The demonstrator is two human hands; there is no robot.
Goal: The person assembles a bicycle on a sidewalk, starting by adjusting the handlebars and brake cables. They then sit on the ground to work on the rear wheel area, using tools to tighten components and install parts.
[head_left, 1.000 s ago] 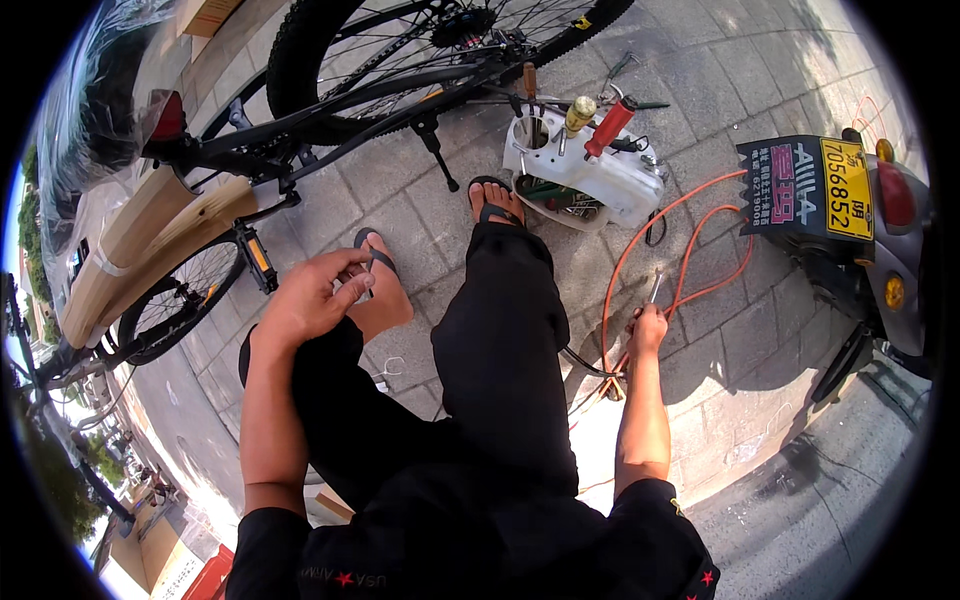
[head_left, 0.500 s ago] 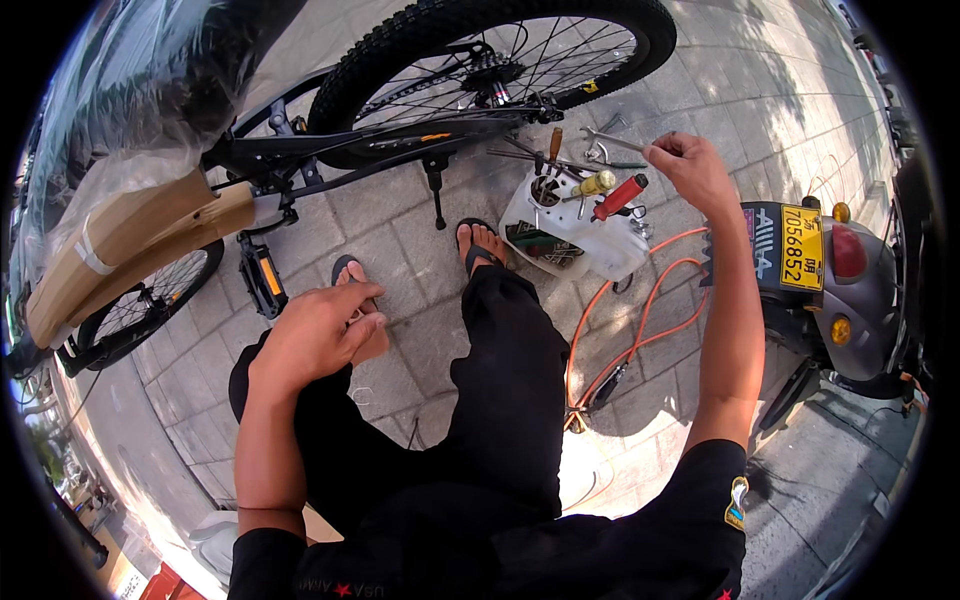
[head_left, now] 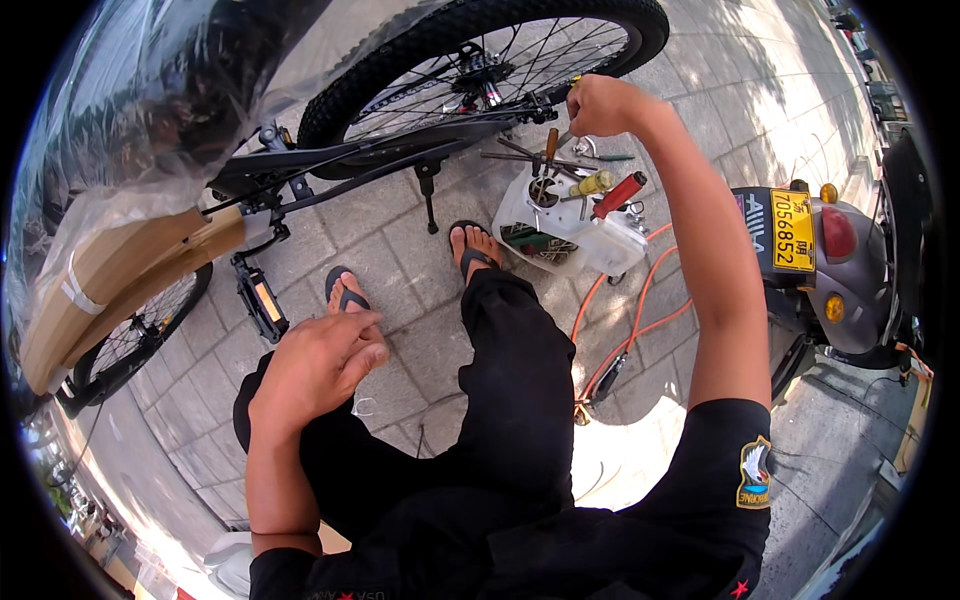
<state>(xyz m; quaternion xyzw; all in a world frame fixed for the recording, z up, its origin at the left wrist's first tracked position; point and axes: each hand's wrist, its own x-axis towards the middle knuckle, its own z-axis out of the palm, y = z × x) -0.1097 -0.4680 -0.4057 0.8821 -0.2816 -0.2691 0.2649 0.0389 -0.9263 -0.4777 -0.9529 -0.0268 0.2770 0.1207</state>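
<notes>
My right hand (head_left: 605, 105) is closed beside the rear axle of a bicycle (head_left: 350, 160). A wrench, mostly hidden by the fingers, is in its grip. The bicycle's rear wheel (head_left: 655, 35) stands just beyond the hand. Below it, a cut white plastic jug (head_left: 615, 245) holds several tools, among them a red-handled screwdriver (head_left: 620, 194) and a yellow-handled one (head_left: 592, 183). Over my left knee is my left hand (head_left: 310, 370), fingers loosely stretched and thumb apart, with nothing in it.
Orange hose (head_left: 640, 315) lies looped on the paving right of my leg. A grey scooter (head_left: 860, 265) stands farther right. Cardboard (head_left: 130, 270) and clear plastic wrap (head_left: 150, 120) cover bicycle parts at left. The kickstand (head_left: 428, 195) and a pedal (head_left: 260, 300) jut toward my feet.
My right hand has moved left and away from me with the wrench, from above the tools to beside the rear axle. The left hand stays over the knee.
</notes>
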